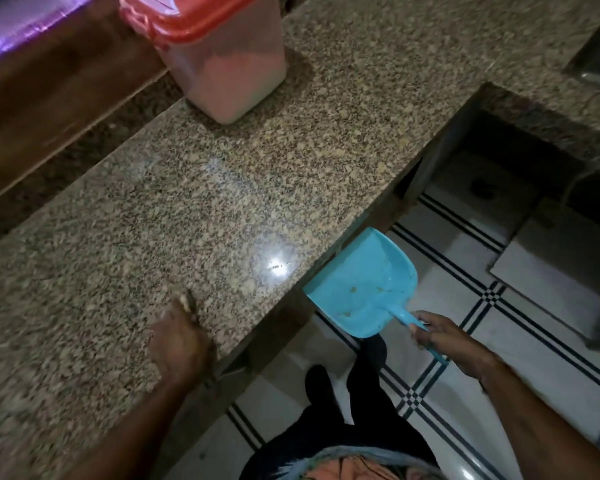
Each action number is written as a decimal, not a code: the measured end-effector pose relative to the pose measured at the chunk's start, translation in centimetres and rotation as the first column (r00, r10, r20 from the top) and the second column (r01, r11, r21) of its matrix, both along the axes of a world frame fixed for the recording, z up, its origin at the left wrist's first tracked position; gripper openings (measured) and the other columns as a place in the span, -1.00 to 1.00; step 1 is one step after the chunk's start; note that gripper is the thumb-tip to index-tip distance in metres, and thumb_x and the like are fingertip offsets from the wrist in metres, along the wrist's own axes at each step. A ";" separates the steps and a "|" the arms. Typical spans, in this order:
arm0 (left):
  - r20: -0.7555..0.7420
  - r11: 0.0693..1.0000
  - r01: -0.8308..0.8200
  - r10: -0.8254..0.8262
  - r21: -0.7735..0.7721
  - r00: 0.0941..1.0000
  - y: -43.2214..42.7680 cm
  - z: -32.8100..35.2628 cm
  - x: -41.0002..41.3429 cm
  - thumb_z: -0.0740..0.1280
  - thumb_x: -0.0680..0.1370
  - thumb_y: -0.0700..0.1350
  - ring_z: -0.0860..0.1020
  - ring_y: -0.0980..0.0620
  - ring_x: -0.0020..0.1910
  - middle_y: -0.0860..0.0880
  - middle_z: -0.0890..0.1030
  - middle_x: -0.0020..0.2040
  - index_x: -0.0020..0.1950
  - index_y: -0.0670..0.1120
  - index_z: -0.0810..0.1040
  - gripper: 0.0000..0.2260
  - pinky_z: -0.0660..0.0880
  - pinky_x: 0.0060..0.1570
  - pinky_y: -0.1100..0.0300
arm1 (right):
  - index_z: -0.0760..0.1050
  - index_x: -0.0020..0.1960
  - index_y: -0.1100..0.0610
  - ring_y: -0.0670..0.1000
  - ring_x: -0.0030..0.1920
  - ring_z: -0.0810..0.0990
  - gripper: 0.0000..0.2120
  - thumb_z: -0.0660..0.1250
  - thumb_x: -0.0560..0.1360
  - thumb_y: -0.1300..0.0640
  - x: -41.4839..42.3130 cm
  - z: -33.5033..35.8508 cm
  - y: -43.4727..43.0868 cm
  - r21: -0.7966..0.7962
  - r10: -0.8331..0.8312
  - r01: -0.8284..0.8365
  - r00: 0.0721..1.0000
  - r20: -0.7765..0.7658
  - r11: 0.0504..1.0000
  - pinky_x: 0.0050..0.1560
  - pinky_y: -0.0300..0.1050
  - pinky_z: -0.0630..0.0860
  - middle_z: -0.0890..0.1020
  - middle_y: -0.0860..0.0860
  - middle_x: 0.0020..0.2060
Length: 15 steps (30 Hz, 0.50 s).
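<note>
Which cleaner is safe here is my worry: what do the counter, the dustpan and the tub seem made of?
Counter: polished granite or a similar stone, going by the speckled tan-and-black grain and the bright glare.
Dustpan: moulded plastic, smooth and semi-matte, with an even blue colour and thin walls.
Tub: probably translucent plastic with a red plastic lid, though blurred.

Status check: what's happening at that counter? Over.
Right hand grips dustpan, pan at counter edge. Left hand on counter, blurred. Tub far back, clear.

Blue plastic dustpan [362, 287]: crumb-specked, tilted, mouth tucked under granite counter edge, held by handle.
</note>
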<state>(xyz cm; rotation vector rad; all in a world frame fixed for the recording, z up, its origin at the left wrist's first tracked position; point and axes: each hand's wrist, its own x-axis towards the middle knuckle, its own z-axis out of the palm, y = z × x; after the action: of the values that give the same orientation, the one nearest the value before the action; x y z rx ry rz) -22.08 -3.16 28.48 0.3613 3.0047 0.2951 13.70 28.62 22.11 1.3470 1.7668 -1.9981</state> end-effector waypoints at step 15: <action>0.251 0.908 0.095 -0.212 0.408 0.945 20.0 0.6 3.8 0.21 0.70 -0.18 0.55 0.12 -0.17 0.01 0.58 0.01 0.32 -0.06 0.45 -0.80 0.51 -0.29 0.15 | 0.57 0.15 0.28 0.01 -0.20 0.53 -0.59 0.42 0.52 -0.05 -2.5 1.0 -1.3 0.009 0.142 -0.142 0.990 0.004 0.990 -0.06 -0.09 0.50 0.57 0.04 -0.25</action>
<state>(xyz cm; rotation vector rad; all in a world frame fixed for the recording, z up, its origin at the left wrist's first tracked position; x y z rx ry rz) -18.28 16.79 29.04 0.5344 2.5950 0.8587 11.25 27.30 23.13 1.1906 1.8173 -1.9138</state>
